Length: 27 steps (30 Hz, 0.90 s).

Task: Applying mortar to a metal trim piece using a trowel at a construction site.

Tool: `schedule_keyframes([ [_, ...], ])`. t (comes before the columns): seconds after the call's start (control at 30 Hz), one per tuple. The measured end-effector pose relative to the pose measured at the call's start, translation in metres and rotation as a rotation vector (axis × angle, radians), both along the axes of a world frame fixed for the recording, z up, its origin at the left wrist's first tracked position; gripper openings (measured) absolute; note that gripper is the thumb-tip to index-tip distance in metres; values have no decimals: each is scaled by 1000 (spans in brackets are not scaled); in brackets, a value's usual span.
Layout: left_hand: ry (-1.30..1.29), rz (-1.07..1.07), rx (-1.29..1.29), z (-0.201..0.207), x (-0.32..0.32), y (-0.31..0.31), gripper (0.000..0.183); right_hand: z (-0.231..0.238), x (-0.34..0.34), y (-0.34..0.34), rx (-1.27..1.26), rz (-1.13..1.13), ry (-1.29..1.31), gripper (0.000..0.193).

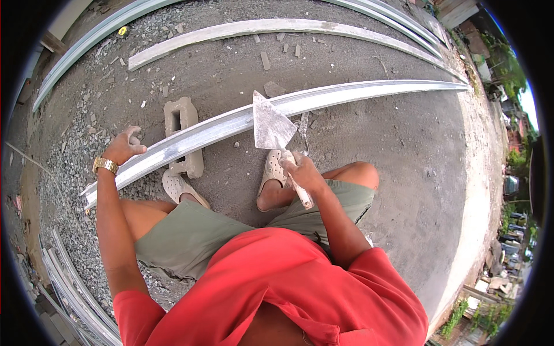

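A long silvery metal channel (pixel 222 128) lies slantwise across the ground in front of me, resting over a grey hollow concrete block (pixel 183 113). My left hand (pixel 126 145), with a watch at the wrist, grips the far edge of the channel near its left end, fingers curled and thumb against the metal. In my right hand (pixel 301 172) is a trowel (pixel 272 122), held by its pale, worn handle. The trowel's pointed, mortar-stained blade points away from me and overlaps the channel in view. Whether the blade touches the metal I cannot tell.
Beyond the channel lies a long pale beam (pixel 254 27), with more metal channels (pixel 98 36) farther off. Gravel (pixel 78 153) covers the left side. Several metal lengths (pixel 72 288) lie at lower left. A small yellow tape measure-like object (pixel 122 31) sits far left.
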<state>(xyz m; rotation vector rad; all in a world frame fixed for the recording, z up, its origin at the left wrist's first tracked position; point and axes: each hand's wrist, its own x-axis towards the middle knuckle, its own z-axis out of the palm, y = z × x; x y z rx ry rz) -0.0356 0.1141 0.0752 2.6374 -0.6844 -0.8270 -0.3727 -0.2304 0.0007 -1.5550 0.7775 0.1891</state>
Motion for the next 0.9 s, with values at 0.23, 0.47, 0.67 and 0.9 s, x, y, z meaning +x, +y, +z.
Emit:
schedule_keyframes([
  [0.23,-180,-301,44,-34,-3,-64,110,-21,-68,-108,423,-815,-437,28],
  [0.47,-408,-525,169,-102,-73,-225,129,-15,-87,-118,672,-906,-679,42],
  [0.67,-325,-443,247,-140,-102,-316,131,-9,-70,-122,771,-798,-612,42],
  [0.9,-180,-483,142,-138,-82,-312,95,-21,-71,-126,789,-807,-539,40],
])
